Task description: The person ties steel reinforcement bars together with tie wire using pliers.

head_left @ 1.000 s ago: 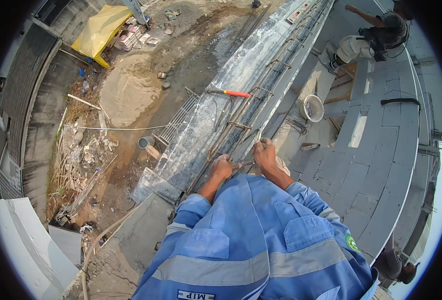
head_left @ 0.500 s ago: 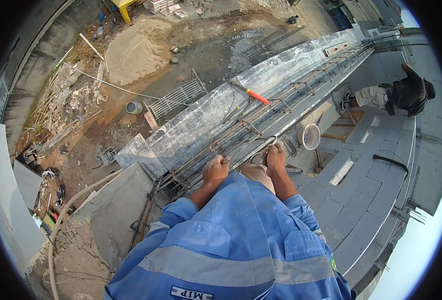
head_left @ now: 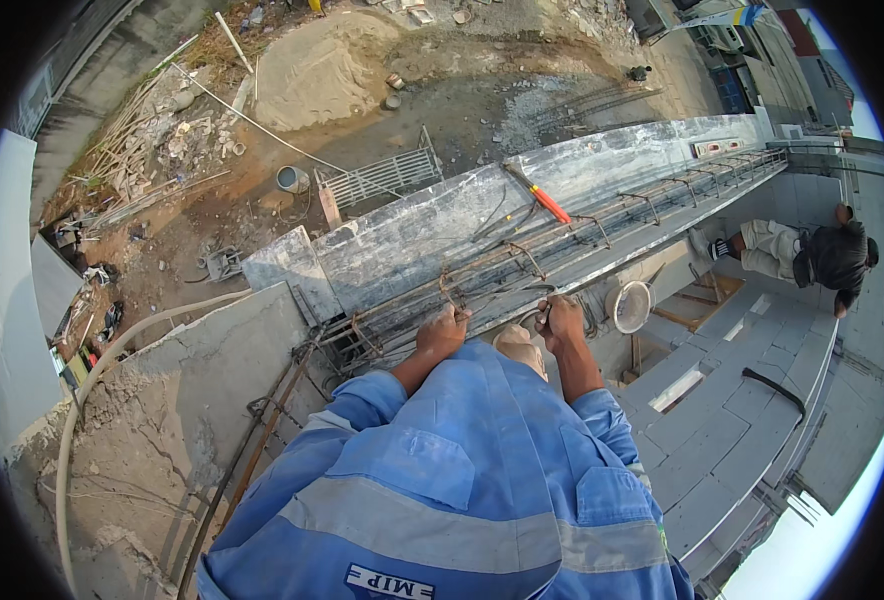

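Both my hands are closed, side by side at the near edge of a long formwork channel (head_left: 402,245). A rebar cage (head_left: 532,262) of long bars and bent stirrups lies along it. My left hand (head_left: 442,330) is a fist beside a stirrup; whatever its fingers hold is hidden. My right hand (head_left: 562,322) pinches at the end of a thin dark wire (head_left: 507,291), which runs toward the left hand. More looped wire (head_left: 591,318) hangs just right of it. Beyond the cage, pincers (head_left: 547,201) with red and yellow handles rest on the grey board.
A white bucket (head_left: 629,306) stands right of my right hand. A co-worker (head_left: 812,258) is at the far right beside a grey block wall (head_left: 732,420). A spirit level (head_left: 717,148) lies farther along the formwork. Ground with a sand pile (head_left: 327,70) lies far below; a hose (head_left: 112,355) runs at left.
My view has shifted, so the formwork and ground sit further right in it. Both hands stay closed; the right has turned more upright. The co-worker's arm has come down onto the wall.
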